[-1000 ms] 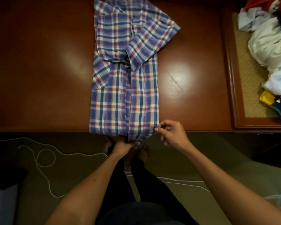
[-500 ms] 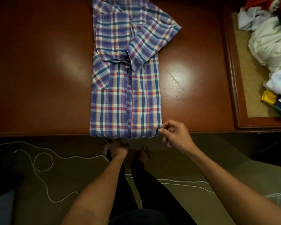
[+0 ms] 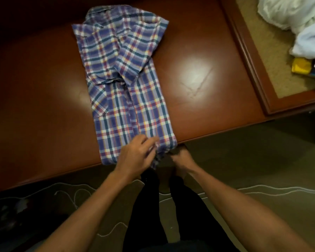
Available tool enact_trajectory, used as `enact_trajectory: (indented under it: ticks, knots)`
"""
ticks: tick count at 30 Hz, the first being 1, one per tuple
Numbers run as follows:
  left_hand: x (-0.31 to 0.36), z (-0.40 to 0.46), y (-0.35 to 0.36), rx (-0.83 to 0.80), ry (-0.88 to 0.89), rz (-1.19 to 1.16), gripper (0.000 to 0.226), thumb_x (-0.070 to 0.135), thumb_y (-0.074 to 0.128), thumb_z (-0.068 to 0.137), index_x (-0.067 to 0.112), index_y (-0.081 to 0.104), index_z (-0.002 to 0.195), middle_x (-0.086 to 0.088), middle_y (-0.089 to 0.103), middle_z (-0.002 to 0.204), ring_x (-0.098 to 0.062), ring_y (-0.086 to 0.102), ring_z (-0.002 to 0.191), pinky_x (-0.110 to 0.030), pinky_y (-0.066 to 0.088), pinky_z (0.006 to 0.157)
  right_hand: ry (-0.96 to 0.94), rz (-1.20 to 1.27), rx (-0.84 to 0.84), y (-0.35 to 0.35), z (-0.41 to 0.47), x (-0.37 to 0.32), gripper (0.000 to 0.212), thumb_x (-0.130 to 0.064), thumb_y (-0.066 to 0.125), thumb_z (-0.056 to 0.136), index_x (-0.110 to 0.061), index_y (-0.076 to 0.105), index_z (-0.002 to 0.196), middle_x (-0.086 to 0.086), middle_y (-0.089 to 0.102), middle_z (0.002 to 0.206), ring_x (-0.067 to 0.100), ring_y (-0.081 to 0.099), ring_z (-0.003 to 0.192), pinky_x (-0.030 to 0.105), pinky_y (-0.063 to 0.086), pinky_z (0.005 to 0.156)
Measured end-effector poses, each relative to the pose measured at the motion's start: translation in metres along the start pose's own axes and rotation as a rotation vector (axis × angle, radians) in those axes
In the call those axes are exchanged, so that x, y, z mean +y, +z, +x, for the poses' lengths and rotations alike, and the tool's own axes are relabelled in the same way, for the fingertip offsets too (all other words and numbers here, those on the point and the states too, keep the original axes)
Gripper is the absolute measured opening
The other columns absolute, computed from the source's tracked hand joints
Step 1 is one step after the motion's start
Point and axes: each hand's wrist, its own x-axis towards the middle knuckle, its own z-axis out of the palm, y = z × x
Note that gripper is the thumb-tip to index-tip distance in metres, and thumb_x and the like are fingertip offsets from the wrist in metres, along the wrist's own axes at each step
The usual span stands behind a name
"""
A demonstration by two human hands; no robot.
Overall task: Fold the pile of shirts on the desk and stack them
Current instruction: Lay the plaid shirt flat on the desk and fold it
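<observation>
With the plaid shirt [image 3: 127, 91] lying sleeves-in on the counter [image 3: 198, 73], the left hand [image 3: 136, 155] rests loose fingers on its hem, the right hand [image 3: 180, 157] grips beneath, poised to fold it upward.

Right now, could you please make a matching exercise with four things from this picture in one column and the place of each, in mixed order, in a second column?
Things:
1. purple plaid shirt
2. left hand
3. yellow cloth item
4. white cord

Places:
A. on the floor below the desk
B. on the tan mat at far right
C. spread along the brown wooden desk
D. on the shirt's near hem

Pairs: 1-C, 2-D, 3-B, 4-A
</observation>
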Motion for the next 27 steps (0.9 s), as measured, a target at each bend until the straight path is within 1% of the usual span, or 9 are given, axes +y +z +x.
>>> enact_trajectory:
  ticks: [2, 5, 9, 11, 13, 17, 21, 24, 27]
  knots:
    - [-0.016, 0.016, -0.001, -0.033, 0.03, 0.143, 0.038, 0.039, 0.049, 0.094, 0.023, 0.06, 0.127, -0.004, 0.054, 0.1, -0.018, 0.052, 0.087, -0.031, 0.049, 0.056, -0.018, 0.013, -0.032, 0.004, 0.013, 0.011, 0.064, -0.043, 0.07, 0.063, -0.003, 0.067, 0.114, 0.012, 0.068, 0.114, 0.021, 0.065, 0.103, 0.031, 0.052, 0.09]
    - [-0.032, 0.022, 0.005, -0.117, 0.009, 0.135, 0.048, 0.052, 0.044, 0.094, 0.026, 0.059, 0.131, -0.005, 0.051, 0.106, -0.022, 0.051, 0.094, -0.036, 0.051, 0.063, -0.016, -0.032, -0.046, -0.005, 0.017, 0.03, 0.027, -0.021, 0.078, 0.079, -0.001, 0.075, 0.097, 0.012, 0.072, 0.098, 0.013, 0.062, 0.089, 0.016, 0.043, 0.069]
    - [-0.032, 0.023, 0.004, -0.127, -0.036, 0.053, 0.05, 0.057, 0.045, 0.091, 0.03, 0.059, 0.13, 0.002, 0.044, 0.104, -0.015, 0.045, 0.093, -0.025, 0.038, 0.066, 0.043, 0.026, -0.049, -0.012, 0.014, 0.053, 0.022, -0.009, 0.074, 0.083, -0.003, 0.074, 0.104, 0.006, 0.071, 0.097, 0.009, 0.065, 0.087, 0.015, 0.046, 0.072]
    - [-0.03, 0.025, 0.001, -0.14, -0.057, 0.024, 0.051, 0.059, 0.045, 0.09, 0.03, 0.059, 0.13, 0.005, 0.041, 0.103, -0.011, 0.042, 0.091, -0.024, 0.037, 0.067, 0.103, 0.077, -0.043, -0.01, 0.014, 0.057, 0.018, -0.005, 0.072, 0.085, -0.001, 0.074, 0.102, 0.002, 0.072, 0.087, -0.004, 0.063, 0.068, 0.012, 0.047, 0.064]
    - [-0.029, 0.026, 0.0, -0.164, -0.075, 0.0, 0.051, 0.059, 0.049, 0.088, 0.031, 0.058, 0.13, 0.007, 0.04, 0.103, -0.01, 0.043, 0.09, -0.025, 0.039, 0.067, 0.236, 0.283, -0.033, -0.01, 0.012, 0.054, 0.013, 0.001, 0.068, 0.086, 0.002, 0.071, 0.099, -0.004, 0.071, 0.068, -0.003, 0.061, 0.054, 0.014, 0.049, 0.055]
    - [-0.026, 0.029, -0.003, -0.178, -0.124, -0.037, 0.044, 0.047, 0.065, 0.088, 0.033, 0.059, 0.129, 0.01, 0.04, 0.102, -0.01, 0.046, 0.089, -0.032, 0.049, 0.068, 0.486, 0.749, -0.041, -0.008, 0.003, 0.045, 0.021, 0.005, 0.054, 0.09, -0.009, 0.069, 0.091, 0.005, 0.07, 0.075, 0.015, 0.062, 0.069, 0.026, 0.051, 0.062]
    - [-0.023, 0.032, -0.006, -0.199, -0.152, -0.08, 0.043, 0.043, 0.068, 0.086, 0.034, 0.06, 0.127, 0.009, 0.04, 0.1, -0.011, 0.047, 0.088, -0.038, 0.051, 0.071, 0.59, 1.051, 0.021, -0.004, -0.006, 0.046, 0.024, -0.003, 0.046, 0.095, -0.012, 0.067, 0.087, 0.005, 0.068, 0.07, 0.018, 0.057, 0.071, 0.031, 0.045, 0.063]
    - [-0.024, 0.033, -0.007, -0.22, -0.17, -0.135, 0.043, 0.043, 0.068, 0.087, 0.034, 0.06, 0.127, 0.011, 0.039, 0.099, -0.01, 0.047, 0.089, -0.038, 0.049, 0.075, 0.635, 1.144, 0.078, -0.001, -0.008, 0.051, 0.027, 0.007, 0.042, 0.093, -0.009, 0.064, 0.091, 0.01, 0.068, 0.072, 0.019, 0.058, 0.07, 0.028, 0.049, 0.055]
    - [-0.025, 0.033, -0.006, -0.226, -0.186, -0.168, 0.042, 0.043, 0.068, 0.087, 0.035, 0.059, 0.127, 0.012, 0.039, 0.101, -0.01, 0.047, 0.091, -0.037, 0.048, 0.077, 0.66, 1.233, 0.108, 0.001, -0.005, 0.058, 0.034, 0.011, 0.033, 0.093, -0.009, 0.062, 0.094, 0.012, 0.066, 0.077, 0.017, 0.052, 0.063, 0.02, 0.038, 0.039]
